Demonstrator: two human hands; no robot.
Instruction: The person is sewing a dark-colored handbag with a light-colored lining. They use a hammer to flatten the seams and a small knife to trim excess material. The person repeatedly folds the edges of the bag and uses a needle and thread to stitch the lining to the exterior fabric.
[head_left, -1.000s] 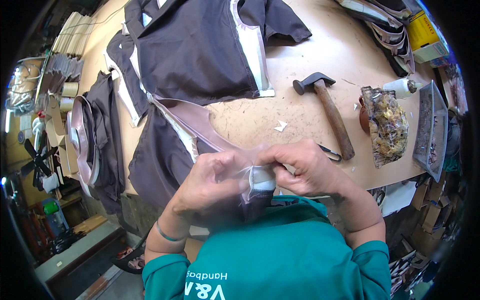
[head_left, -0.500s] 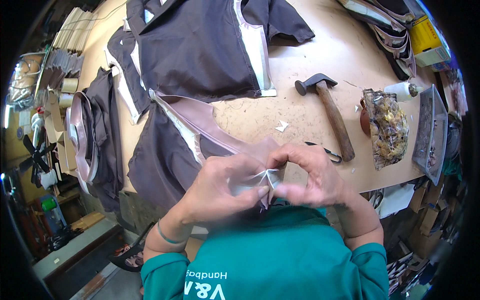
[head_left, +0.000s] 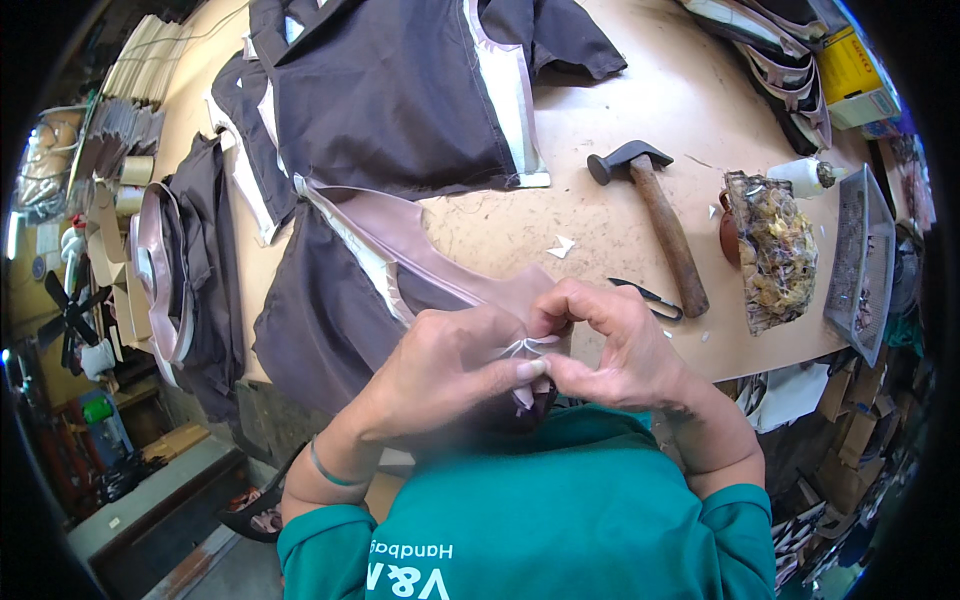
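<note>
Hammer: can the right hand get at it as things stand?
Likely yes, if it lets go: the right hand is pinching the pink-edged cloth, but the hammer lies close by, only a slim black tool partly between.

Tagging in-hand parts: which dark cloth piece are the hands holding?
The near piece with a pink panel, pinched by left hand and right hand; no hand touches the big piece beyond, left bundle or far-right stack.

Smooth pink leather-like piece [head_left: 400, 225], matt dark cloth [head_left: 390, 100], worn wooden hammer handle [head_left: 668, 240], dark metal hammer head [head_left: 630, 160]
</note>
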